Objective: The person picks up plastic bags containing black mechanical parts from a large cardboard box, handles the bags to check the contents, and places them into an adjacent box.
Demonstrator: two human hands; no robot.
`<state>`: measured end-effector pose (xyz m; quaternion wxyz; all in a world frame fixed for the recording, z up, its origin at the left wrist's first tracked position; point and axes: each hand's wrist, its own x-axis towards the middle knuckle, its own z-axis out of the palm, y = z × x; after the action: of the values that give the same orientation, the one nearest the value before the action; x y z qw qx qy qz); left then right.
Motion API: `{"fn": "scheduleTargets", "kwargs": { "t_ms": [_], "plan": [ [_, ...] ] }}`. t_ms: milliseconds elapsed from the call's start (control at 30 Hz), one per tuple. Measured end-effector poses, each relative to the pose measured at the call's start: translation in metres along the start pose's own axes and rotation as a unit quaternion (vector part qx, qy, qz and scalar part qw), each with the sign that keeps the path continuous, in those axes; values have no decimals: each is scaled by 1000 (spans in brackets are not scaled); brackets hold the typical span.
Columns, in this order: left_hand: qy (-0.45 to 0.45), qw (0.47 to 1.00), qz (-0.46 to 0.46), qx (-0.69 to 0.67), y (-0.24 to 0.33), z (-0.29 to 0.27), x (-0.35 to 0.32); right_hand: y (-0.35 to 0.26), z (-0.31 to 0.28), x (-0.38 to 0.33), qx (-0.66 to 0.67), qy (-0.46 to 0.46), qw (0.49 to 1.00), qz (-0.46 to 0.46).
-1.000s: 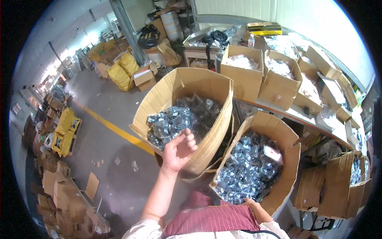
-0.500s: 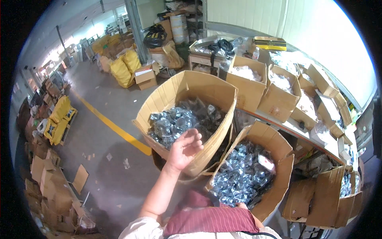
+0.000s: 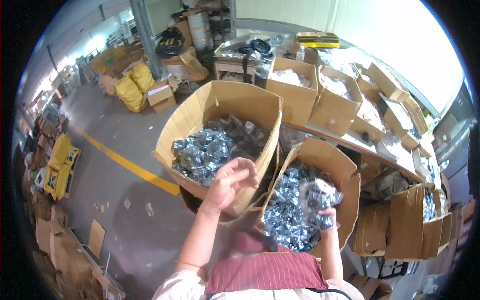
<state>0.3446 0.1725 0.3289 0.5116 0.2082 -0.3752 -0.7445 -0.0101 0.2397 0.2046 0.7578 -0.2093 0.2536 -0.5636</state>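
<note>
My left hand [image 3: 233,181] is raised in front of the near wall of a large cardboard box [image 3: 192,107]. Its fingers are loosely bent, with nothing in them. Inside that box lie bagged dark items [image 3: 205,152] in clear plastic. My right hand [image 3: 328,219] grips a clear plastic bag [image 3: 318,199] with something dark inside, too blurred to identify. It holds the bag above a second cardboard box [image 3: 345,172], near the right side. Shiny clear bags with dark contents [image 3: 286,215] are heaped in this box.
A long bench [image 3: 367,154] with several open cartons [image 3: 294,97] runs along the right. An open carton [image 3: 412,220] stands at the lower right. Yellow sacks [image 3: 135,87] sit at the back left. A yellow line [image 3: 130,167] crosses the grey floor; flattened cardboard [image 3: 97,237] lies left.
My right hand, low at the near edge of the right box before, has risen over it with a plastic bag. My left hand stays raised, its fingers slightly turned. The view has shifted right.
</note>
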Motion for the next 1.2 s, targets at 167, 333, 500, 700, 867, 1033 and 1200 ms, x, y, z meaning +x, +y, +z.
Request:
{"fn": "scheduleTargets", "kwargs": {
  "t_ms": [167, 333, 500, 700, 867, 1033, 1200],
  "plan": [
    [-6, 998, 5, 69, 1, 4, -4, 17, 55, 30, 36, 32, 998, -45],
    [-41, 971, 32, 235, 3, 18, -17, 18, 138, 21, 57, 26, 997, 39],
    [-51, 820, 185, 539, 3, 36, -32, 26, 168, 7, -49, 54, 997, 2],
    [-12, 831, 166, 531, -12, 39, -34, 34, 177, 5, -65, 37, 997, 15],
    [-23, 887, 147, 436, -19, 48, -32, 32, 187, 0, -57, 39, 998, 10],
    [47, 986, 30, 154, -25, 50, -31, 25, 195, -7, -24, 42, 998, 44],
    [76, 993, 26, 82, -18, 55, -32, 23, 188, -4, 19, 7, 1000, -4]
  ]
}}
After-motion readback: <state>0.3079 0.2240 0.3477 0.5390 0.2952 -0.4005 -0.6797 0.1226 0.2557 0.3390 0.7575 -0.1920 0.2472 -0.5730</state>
